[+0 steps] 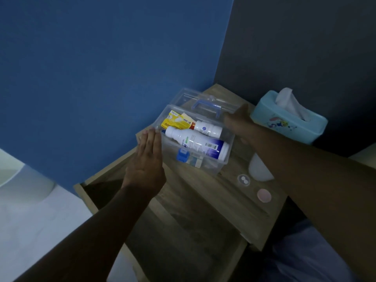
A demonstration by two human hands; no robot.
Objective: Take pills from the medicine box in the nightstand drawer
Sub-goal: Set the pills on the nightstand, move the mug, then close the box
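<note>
A clear plastic medicine box stands on the wooden nightstand top. Its lid, with a blue handle, is tipped back open. Inside lie a large white bottle, a smaller white bottle and a yellow packet. My left hand is flat with fingers together, pressed against the box's left side. My right hand is blurred at the box's far right corner by the lid edge. A small clear cap holding two white pills sits in front of the box.
The nightstand drawer is pulled open below and looks dark inside. A pink round cap and a white cup stand to the right, under my right forearm. A light blue tissue box is at the back right. White bedding lies left.
</note>
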